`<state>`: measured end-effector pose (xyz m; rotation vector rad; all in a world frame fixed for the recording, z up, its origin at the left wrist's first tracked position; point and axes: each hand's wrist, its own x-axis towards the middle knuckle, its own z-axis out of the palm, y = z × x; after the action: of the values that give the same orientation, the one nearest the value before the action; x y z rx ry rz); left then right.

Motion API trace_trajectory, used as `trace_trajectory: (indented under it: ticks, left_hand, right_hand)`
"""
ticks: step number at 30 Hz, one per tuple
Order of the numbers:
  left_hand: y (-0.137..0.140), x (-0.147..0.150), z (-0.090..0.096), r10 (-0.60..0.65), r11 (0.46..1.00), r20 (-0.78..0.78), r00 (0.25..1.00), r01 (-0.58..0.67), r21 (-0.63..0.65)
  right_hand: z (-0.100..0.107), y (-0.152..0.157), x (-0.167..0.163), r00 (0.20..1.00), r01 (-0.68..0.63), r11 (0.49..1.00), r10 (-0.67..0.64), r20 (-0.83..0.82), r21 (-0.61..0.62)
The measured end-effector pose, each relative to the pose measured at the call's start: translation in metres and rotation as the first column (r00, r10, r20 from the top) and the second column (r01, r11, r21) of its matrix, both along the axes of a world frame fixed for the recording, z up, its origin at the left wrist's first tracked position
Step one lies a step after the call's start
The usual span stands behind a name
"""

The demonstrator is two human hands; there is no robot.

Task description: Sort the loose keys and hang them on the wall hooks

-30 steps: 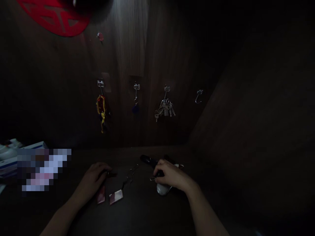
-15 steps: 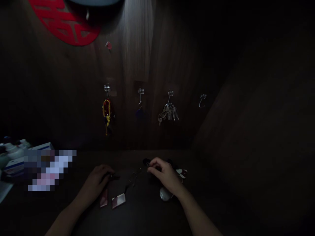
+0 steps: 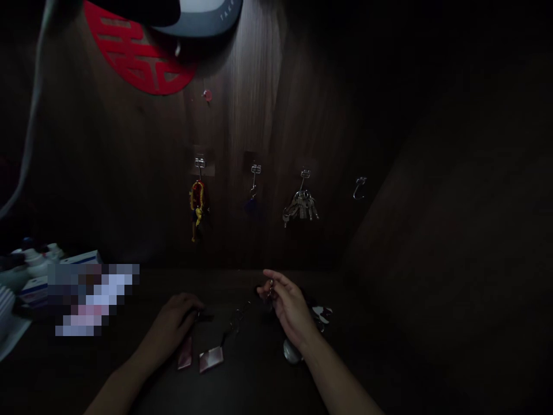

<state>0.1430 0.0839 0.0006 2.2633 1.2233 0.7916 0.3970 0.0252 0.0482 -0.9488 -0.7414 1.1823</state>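
My right hand is raised a little over the desk. Thumb and fingers pinch a small metal key ring, with a dark piece beside it; the index finger points outward. My left hand rests low with curled fingers, by a small dark piece; what it grips is hidden. Below it lies a pinkish tag. Between the hands a keychain with a pink and white tag has its metal rings stretched toward my right hand. A round silvery thing and a white charm lie by my right wrist.
On the wall, hooks carry a yellow and red cord, a blue tag and a bunch of keys; the right hook is bare. Bottles and boxes stand left. A cap hangs above.
My right hand has lifted slightly and turned, its index finger stretching out, with the metal ring now showing in its pinch. My left hand stays nearly in place. The view has shifted.
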Motion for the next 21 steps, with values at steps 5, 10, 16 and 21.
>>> trace_trajectory:
  ticks: [5,10,16,21]
  left_hand:
    - [-0.0009,-0.0013,-0.0005,0.002,1.0,0.003,1.0,-0.002,-0.005]
    - [-0.002,-0.001,-0.0007,-0.009,1.0,0.018,1.0,0.009,0.015]
    - [-0.0009,-0.0029,-0.002,-0.01,1.0,0.019,1.0,0.01,0.015]
    - [-0.0059,0.0034,0.0061,-0.026,1.0,0.074,0.997,0.025,0.014]
  right_hand:
    - [-0.0035,-0.0016,-0.009,1.0,0.024,0.999,-0.024,-0.011,-0.034]
    - [-0.0019,0.0002,-0.0086,0.996,0.041,0.997,-0.046,-0.075,-0.071]
    - [0.0002,0.0073,-0.0017,0.955,-0.034,0.959,-0.052,-0.291,-0.282]
    - [0.0051,0.0044,-0.0058,0.921,-0.112,0.962,0.007,-0.389,-0.25]
